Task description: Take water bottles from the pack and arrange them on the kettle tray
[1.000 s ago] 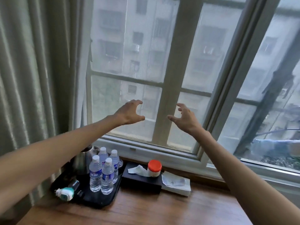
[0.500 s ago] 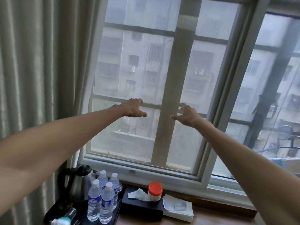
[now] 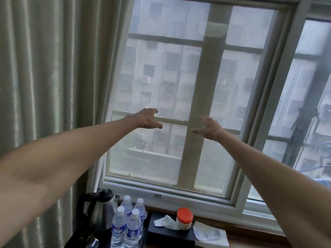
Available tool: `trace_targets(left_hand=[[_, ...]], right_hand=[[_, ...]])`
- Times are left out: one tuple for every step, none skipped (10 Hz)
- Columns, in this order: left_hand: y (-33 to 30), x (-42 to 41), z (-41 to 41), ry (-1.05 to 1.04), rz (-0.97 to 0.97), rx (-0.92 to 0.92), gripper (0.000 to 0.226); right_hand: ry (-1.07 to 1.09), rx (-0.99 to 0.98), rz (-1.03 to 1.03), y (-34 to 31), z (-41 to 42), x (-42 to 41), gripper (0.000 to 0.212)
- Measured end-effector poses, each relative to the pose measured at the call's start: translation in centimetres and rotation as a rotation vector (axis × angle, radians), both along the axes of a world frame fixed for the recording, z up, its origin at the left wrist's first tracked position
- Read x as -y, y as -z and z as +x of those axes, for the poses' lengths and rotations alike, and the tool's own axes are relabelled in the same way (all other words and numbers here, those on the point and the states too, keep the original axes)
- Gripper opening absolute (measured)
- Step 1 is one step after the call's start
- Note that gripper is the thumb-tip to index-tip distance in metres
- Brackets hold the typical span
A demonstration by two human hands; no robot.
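Observation:
Several clear water bottles (image 3: pixel 126 226) with white caps and blue labels stand upright in a cluster on the black kettle tray (image 3: pixel 78 239) at the bottom of the view. A steel kettle (image 3: pixel 102 210) with a black handle stands just left of them on the tray. My left hand (image 3: pixel 147 119) and my right hand (image 3: pixel 208 127) are stretched out in front of the window, far above the bottles. Both have their fingers spread and curled, and neither holds anything. The pack is not in view.
A black tissue box (image 3: pixel 170 231) with a tissue sticking out sits right of the tray, with a small orange-lidded jar (image 3: pixel 184 218) on it. A white paper packet (image 3: pixel 209 235) lies further right. A curtain (image 3: pixel 50 77) hangs at the left and the window frame (image 3: pixel 232 199) stands behind.
The view has tilted upward, so the tray and bottles have dropped to the bottom edge. Both hands stay raised and empty before the window, a little farther apart.

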State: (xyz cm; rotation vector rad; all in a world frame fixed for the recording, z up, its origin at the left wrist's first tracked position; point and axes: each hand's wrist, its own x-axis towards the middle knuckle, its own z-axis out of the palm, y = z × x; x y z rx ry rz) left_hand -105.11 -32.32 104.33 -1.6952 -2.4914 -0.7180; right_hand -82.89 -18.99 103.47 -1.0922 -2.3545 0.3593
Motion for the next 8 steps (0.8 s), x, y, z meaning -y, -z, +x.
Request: trace_targets(left_hand=[[-0.1, 0.0, -0.3, 0.013, -0.001, -0.011, 0.084], [-0.1, 0.1, -0.4, 0.025, -0.005, -0.017, 0.083], [0.0, 0.0, -0.5, 0.033, -0.001, -0.013, 0.083], [0.1, 0.1, -0.4, 0.031, 0.005, -0.013, 0.083], [0.2, 0.0, -0.4, 0.033, 0.012, -0.007, 0.082], [0.2, -0.2, -0.6, 0.033, 0.010, -0.016, 0.082], [0.2, -0.6, -1.0, 0.022, 0.020, -0.022, 0.082], [0.5, -1.3, -1.4, 0.023, 0.012, -0.006, 0.082]], right_hand=[[0.001, -0.016, 0.005, -0.1, -0.3, 0.1, 0.086], [0.004, -0.013, 0.018, -0.2, -0.4, 0.4, 0.086], [-0.001, -0.026, 0.027, -0.2, -0.3, 0.3, 0.085], [-0.008, -0.039, 0.025, -0.1, 0.3, 0.7, 0.084], [-0.053, -0.121, 0.060, -0.3, 1.5, 2.0, 0.081], [-0.099, -0.271, 0.207, -0.5, 3.8, 5.5, 0.066], [-0.227, -0.551, 0.309, -1.0, 7.5, 11.3, 0.038], [-0.449, -0.813, 0.303, -2.1, 12.0, 18.5, 0.026]])
